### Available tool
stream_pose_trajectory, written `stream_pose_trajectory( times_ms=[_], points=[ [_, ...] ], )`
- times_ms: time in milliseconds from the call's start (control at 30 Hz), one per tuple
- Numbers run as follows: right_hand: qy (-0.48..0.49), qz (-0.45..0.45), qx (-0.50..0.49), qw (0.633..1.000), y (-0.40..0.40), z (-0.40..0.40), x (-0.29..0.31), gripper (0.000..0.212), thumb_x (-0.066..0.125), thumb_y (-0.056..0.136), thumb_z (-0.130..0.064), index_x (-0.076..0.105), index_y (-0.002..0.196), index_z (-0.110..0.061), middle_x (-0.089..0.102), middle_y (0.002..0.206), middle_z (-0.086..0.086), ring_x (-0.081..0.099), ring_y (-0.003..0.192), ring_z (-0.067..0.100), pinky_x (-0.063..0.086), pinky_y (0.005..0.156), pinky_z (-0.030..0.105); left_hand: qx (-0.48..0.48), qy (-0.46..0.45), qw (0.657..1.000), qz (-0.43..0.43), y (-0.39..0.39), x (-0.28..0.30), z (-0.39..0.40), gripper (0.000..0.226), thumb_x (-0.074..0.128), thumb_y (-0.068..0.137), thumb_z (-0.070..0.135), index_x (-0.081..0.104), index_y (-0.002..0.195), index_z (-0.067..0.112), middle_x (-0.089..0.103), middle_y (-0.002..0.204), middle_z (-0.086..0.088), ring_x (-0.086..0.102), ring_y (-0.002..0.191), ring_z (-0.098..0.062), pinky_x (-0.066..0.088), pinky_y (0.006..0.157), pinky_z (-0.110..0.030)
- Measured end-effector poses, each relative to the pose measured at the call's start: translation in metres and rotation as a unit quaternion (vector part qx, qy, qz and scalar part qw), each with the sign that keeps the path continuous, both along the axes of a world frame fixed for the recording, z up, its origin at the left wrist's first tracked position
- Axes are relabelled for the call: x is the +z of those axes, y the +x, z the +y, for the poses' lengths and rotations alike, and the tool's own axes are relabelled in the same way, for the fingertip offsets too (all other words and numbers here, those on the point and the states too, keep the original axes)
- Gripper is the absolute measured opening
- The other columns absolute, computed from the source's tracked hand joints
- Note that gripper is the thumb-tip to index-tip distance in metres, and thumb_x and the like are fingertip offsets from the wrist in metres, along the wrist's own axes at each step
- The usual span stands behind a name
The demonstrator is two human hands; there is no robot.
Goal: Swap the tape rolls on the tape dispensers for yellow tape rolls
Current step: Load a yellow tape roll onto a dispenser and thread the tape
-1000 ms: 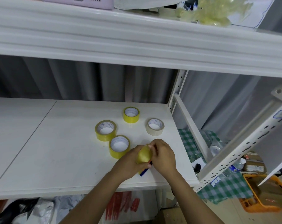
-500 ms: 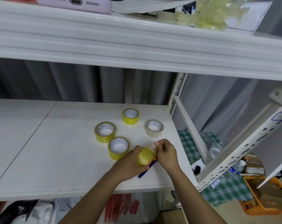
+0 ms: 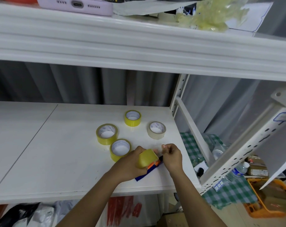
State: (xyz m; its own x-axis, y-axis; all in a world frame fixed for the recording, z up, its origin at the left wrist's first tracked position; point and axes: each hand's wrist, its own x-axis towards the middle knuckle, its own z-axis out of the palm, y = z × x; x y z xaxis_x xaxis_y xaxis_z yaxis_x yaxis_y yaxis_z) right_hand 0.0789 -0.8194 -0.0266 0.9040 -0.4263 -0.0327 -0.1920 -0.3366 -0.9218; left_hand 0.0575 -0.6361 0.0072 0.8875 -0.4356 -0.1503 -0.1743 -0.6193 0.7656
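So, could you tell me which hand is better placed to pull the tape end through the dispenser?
The right hand: its fingers pinch beside the yellow roll, while the left hand grips that roll.

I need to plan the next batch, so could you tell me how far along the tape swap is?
Done: a yellow roll sits on the blue dispenser, and a beige roll lies aside. In hand: the left hand grips that roll while the right hand pinches near its front, apparently drawing out the tape end. Left: three spare yellow rolls wait on the shelf; no other dispenser shows.

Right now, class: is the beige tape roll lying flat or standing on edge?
Flat. The beige roll rests on the shelf with its core hole facing up, like the three yellow rolls beside it.
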Motion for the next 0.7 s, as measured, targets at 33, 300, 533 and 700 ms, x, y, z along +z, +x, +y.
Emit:
stream_pose_trajectory(
  times_ms=[33,300,533,700],
  points=[
    [-0.006,0.001,0.001,1.0,0.001,0.0,-0.001,0.017,0.054,0.095,-0.017,0.055,0.079,-0.012,0.058,0.073,-0.002,0.053,0.069,0.01,0.038,0.059,0.018,0.0,0.0,1.0,0.002,0.0,0.0,0.001,0.049,0.065,0.074,0.035,0.039,0.115,0.038,0.06,0.103,0.005,0.061,0.091,-0.014,0.053,0.081,-0.043],
    [-0.01,0.033,-0.006,0.999,-0.007,-0.025,-0.019,0.015,0.053,0.095,-0.015,0.055,0.081,-0.008,0.06,0.079,0.005,0.055,0.078,0.02,0.037,0.071,0.024,-0.014,-0.023,0.999,0.031,-0.004,-0.005,0.016,0.044,0.064,0.067,0.039,0.043,0.106,0.037,0.06,0.101,0.008,0.061,0.093,-0.012,0.054,0.083,-0.043],
    [0.017,0.058,0.001,0.998,-0.011,-0.022,-0.026,0.021,0.049,0.097,-0.016,0.061,0.087,-0.002,0.062,0.083,0.006,0.055,0.08,0.019,0.038,0.074,0.024,-0.032,-0.042,0.998,0.04,0.0,-0.006,0.019,0.04,0.063,0.083,0.034,0.041,0.116,0.033,0.056,0.111,0.009,0.056,0.103,-0.006,0.05,0.09,-0.035],
    [0.008,0.082,0.008,0.997,-0.014,-0.022,-0.03,0.026,0.052,0.096,-0.025,0.052,0.076,-0.008,0.056,0.07,0.0,0.052,0.071,0.017,0.037,0.063,0.026,0.064,0.051,0.995,0.061,0.006,0.0,0.009,0.046,0.034,0.085,0.07,0.045,0.105,0.03,0.057,0.086,0.01,0.056,0.079,-0.008,0.044,0.068,-0.027]
  ],
)
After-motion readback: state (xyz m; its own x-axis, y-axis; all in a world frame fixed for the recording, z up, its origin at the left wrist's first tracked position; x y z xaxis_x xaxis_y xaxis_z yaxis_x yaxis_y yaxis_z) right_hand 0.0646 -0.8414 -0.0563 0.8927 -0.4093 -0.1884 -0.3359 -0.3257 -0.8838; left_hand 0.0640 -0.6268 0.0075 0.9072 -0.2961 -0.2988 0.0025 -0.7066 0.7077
